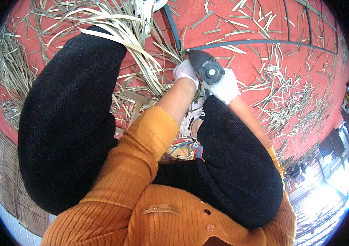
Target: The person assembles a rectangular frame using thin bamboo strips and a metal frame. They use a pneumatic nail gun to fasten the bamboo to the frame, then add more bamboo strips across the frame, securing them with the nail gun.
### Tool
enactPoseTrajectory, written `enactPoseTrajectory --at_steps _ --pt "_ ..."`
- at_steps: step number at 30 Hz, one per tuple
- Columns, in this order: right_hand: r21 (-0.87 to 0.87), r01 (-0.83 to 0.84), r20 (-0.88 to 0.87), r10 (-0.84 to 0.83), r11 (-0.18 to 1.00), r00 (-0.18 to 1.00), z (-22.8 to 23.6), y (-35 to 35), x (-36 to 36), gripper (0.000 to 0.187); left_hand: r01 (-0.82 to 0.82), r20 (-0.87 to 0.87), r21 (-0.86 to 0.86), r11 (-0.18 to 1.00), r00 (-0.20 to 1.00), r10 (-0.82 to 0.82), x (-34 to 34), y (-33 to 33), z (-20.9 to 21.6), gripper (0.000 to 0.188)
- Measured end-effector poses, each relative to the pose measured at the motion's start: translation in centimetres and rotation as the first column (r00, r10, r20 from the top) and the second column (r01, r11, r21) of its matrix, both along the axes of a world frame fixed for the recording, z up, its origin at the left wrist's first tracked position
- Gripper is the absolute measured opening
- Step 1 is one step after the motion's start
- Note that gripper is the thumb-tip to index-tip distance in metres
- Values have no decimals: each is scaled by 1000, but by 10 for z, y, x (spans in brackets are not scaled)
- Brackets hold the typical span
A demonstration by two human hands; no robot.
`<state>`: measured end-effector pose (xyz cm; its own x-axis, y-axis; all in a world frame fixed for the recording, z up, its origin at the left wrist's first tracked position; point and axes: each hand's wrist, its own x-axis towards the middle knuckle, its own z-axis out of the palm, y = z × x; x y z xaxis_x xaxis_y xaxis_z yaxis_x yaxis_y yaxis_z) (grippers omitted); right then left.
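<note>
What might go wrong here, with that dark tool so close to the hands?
The left hand is right beside the tool in the right hand, so a slip might hurt its fingers. Long loose strips run close to the left hand and could snag on the tool. A shoe shows just below the hands in this view, so a dropped tool might hit it.

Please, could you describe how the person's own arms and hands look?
The left hand and right hand wear white gloves. The left sleeve is ribbed, mustard-orange cloth, ending in a wide cuff; the right sleeve, partly hidden, is also orange.
</note>
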<state>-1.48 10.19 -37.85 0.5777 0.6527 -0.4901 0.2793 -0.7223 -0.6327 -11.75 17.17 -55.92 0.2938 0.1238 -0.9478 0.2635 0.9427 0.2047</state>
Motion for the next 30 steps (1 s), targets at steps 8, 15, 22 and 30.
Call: enactPoseTrajectory --at_steps 8,15,22,30 --pt "59 660 -69 -656 749 751 7 -72 -9 27 279 -422 470 837 904 -64 4 37 97 10" --pt "-249 860 379 -772 446 510 -40 -196 -41 62 -32 260 653 757 948 -184 103 129 245 18" --pt "-113 806 829 -393 581 399 -63 -210 -51 60 -46 218 942 331 835 -505 233 351 398 44" --pt "95 957 -784 -572 273 241 -107 9 44 43 172 -102 969 174 931 -351 158 602 637 49"
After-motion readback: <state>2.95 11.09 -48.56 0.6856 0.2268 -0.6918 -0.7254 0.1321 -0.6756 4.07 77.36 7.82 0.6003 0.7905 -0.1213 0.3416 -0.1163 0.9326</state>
